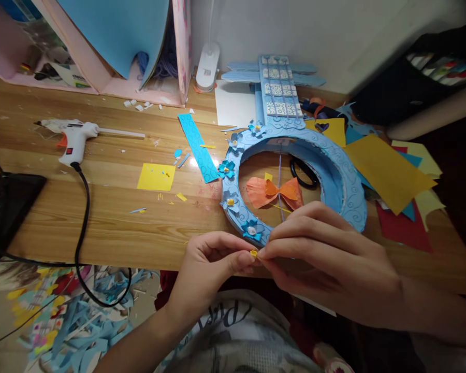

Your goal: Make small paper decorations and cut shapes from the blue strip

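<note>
A tiny yellow paper piece (253,254) is pinched between the fingertips of my left hand (217,259) and my right hand (326,259), just off the table's front edge. Behind them lies a blue ring-shaped craft (357,199) with a patterned neck (281,85) pointing to the wall. Blue and grey paper flowers (226,169) run down its left side, some with yellow centres. Inside the ring an orange paper bow (278,191) sits at a purple string. My right hand hides part of the ring's near rim.
A white glue gun (75,140) with a black cable lies at the left. Near it are a yellow paper square (156,177) and a blue strip (198,147). Coloured sheets (390,171) pile up at the right. A pink shelf (140,96) stands at the back; paper scraps (89,311) cover the floor.
</note>
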{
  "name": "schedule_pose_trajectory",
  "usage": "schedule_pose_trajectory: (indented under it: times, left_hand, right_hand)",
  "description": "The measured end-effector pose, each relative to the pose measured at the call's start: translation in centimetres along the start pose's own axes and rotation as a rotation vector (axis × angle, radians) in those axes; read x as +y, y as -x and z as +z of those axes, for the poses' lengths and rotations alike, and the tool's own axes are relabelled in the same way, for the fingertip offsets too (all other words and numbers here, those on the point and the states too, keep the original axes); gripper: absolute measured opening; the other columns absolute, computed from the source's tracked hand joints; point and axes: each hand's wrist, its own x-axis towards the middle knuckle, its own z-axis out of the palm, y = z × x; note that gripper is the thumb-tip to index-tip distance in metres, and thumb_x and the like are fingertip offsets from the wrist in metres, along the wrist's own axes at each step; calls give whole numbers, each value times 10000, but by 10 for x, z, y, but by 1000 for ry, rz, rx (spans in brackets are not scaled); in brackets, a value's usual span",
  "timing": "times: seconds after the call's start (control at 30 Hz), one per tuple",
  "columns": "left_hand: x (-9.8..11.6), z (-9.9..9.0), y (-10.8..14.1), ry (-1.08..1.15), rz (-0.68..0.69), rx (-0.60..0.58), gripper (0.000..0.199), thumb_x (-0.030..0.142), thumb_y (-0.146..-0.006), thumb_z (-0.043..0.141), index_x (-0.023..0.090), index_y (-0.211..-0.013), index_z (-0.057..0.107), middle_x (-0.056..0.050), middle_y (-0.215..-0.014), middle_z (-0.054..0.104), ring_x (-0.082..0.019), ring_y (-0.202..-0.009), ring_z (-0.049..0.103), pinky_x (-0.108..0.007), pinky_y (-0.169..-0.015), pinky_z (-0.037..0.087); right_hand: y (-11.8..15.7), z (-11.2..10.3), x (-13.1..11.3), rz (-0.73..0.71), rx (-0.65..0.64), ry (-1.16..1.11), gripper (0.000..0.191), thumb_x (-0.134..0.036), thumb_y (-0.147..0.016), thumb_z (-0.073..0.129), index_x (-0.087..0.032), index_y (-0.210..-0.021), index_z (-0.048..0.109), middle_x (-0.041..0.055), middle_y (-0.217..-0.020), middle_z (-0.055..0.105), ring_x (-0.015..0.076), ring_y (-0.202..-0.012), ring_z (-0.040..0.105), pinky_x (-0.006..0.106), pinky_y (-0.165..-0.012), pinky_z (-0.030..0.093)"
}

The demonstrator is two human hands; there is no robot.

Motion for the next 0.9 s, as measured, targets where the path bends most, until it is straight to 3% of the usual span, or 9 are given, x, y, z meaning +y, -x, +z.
schedule_pose_trajectory:
  times: [0.37,0.9]
  left_hand:
    - [-1,-1,0,-40,10,20,70,274,-654,775,229,-694,739,23,-653,721,-37,-534,612,-91,-541,500]
    - [4,6,2,-131,118,95,67,169,-642,772,222,-649,733,33,-637,711,-47,-548,615,-95,-536,493]
  right_hand:
    - [5,-5,0,-7,-44,47,99,-157,-885,562,-202,-903,648,31,-776,670,147,-717,606,289,-667,526]
    - [1,-3,2,15,-32,8,84,-145,-858,588,-200,-888,643,21,-750,654,143,-724,576,270,-649,514]
